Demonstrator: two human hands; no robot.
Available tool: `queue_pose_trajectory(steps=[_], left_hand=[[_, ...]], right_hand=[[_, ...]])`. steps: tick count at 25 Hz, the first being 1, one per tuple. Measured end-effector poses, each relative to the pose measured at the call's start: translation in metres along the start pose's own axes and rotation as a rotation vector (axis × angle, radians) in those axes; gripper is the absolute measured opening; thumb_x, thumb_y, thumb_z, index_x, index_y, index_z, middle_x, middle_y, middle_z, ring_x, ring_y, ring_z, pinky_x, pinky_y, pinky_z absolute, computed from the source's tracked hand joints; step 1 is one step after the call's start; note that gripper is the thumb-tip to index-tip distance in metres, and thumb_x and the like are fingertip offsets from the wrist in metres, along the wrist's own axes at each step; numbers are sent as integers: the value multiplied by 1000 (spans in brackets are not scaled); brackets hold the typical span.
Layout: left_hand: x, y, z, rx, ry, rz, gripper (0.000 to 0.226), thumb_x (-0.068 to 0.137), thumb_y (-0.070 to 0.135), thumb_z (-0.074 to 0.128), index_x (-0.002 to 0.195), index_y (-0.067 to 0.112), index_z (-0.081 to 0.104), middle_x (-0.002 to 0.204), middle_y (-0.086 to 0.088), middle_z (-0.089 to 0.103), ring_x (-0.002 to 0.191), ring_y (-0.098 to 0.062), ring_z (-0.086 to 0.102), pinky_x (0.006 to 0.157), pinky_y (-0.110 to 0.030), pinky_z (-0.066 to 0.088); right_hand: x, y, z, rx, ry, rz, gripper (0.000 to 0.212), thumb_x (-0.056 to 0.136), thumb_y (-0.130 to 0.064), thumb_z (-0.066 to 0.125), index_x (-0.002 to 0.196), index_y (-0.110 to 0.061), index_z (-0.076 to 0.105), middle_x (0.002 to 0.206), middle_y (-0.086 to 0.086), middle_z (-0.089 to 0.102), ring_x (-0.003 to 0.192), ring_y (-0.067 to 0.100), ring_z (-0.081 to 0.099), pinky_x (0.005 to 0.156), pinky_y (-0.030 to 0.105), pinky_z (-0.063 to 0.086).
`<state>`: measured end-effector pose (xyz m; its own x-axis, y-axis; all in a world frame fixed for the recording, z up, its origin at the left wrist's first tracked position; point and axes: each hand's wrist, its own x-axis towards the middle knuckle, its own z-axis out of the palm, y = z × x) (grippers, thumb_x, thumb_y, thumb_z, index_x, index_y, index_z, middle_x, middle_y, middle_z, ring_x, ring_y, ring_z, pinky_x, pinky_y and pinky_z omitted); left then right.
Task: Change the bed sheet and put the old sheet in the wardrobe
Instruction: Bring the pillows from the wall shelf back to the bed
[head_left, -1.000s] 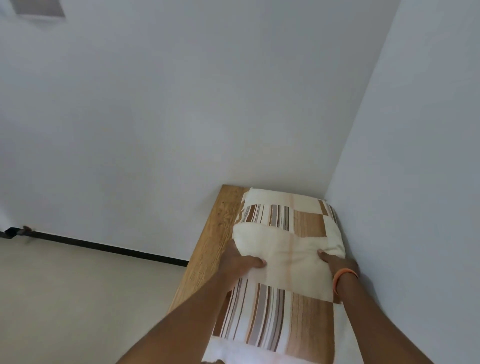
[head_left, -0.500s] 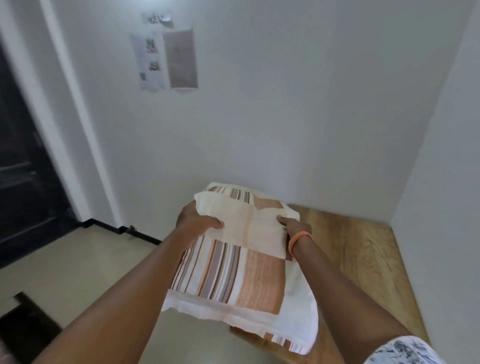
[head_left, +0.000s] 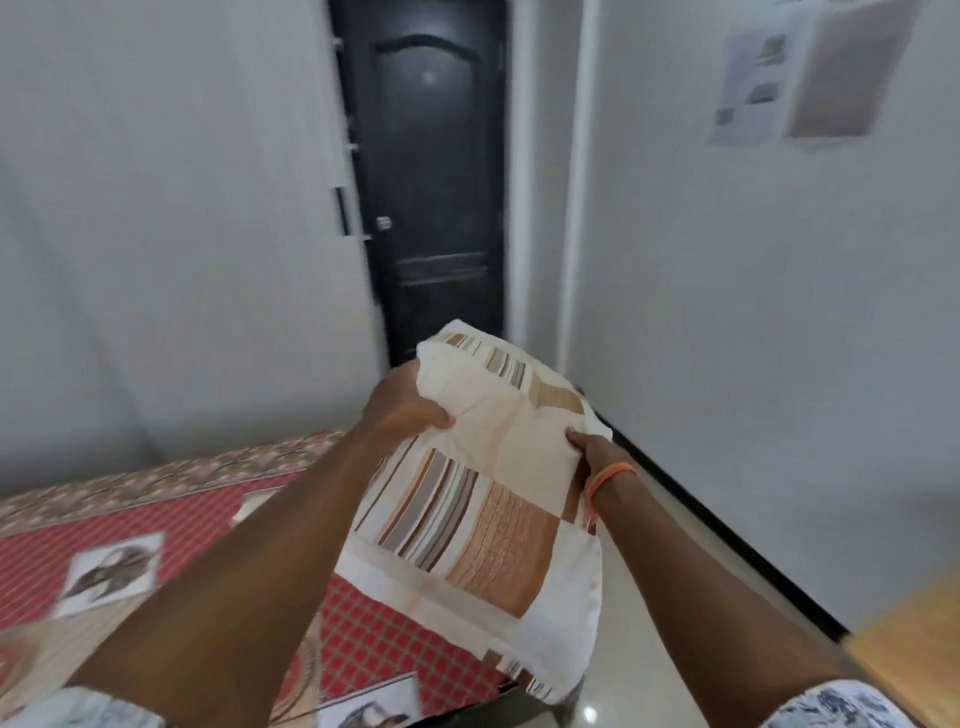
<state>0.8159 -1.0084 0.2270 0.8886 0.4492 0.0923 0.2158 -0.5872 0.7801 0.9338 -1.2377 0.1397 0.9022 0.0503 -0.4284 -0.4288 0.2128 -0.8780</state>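
Pillow (head_left: 483, 499): striped cream-and-brown, held in the air in front of you, over the edge of the red patterned bed (head_left: 156, 525) | Your left hand (head_left: 402, 402): fingers curled, gripping its left edge | Your right hand (head_left: 592, 449): fingers clamped on its right edge | Beyond: black door (head_left: 436, 171), white walls.

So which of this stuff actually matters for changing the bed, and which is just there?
Part of the job:
- cream pillow with brown striped patches, gripped by left hand and right hand
- red patterned bed sheet

Just there:
- black panelled door
- papers on the white wall
- wooden surface
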Motion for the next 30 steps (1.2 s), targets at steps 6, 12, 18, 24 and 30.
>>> queue_pose_trajectory(steps=[6, 12, 18, 24, 30], left_hand=[[-41, -176, -179, 254, 242, -180, 95, 38, 36, 75, 130, 20, 54, 112, -4, 66, 101, -27, 63, 84, -46, 55], [-64, -310, -354, 398, 365, -418, 90, 39, 35, 70, 126, 17, 56, 114, -7, 66, 102, -28, 62, 86, -48, 54], [-97, -409, -489, 619, 490, -568, 70, 75, 24, 79, 136, 17, 45, 127, -7, 57, 117, -28, 54, 91, -36, 43], [-153, -534, -629, 721, 547, -669, 70, 80, 29, 76, 140, 26, 38, 131, -3, 50, 123, -28, 47, 102, -49, 40], [-199, -653, -779, 796, 467, -715, 74, 83, 31, 75, 144, 27, 33, 138, -2, 47, 124, -25, 44, 104, -48, 39]], right_hand=[[-25, 145, 244, -180, -323, 150, 63, 65, -21, 85, 118, -4, 55, 108, 11, 63, 99, 32, 60, 93, 49, 49], [-50, 298, 491, -300, -592, 307, 83, 55, -29, 90, 126, -4, 56, 116, 14, 65, 100, 35, 62, 92, 56, 49], [-143, 409, 670, -560, -831, 430, 59, 72, -35, 80, 120, -6, 62, 110, 18, 69, 101, 39, 64, 94, 57, 48], [-249, 510, 820, -594, -926, 424, 58, 71, -36, 79, 120, -8, 63, 110, 15, 69, 101, 37, 64, 96, 56, 48], [-374, 598, 942, -568, -865, 459, 61, 71, -32, 81, 121, -5, 60, 110, 15, 68, 97, 34, 65, 86, 49, 54]])
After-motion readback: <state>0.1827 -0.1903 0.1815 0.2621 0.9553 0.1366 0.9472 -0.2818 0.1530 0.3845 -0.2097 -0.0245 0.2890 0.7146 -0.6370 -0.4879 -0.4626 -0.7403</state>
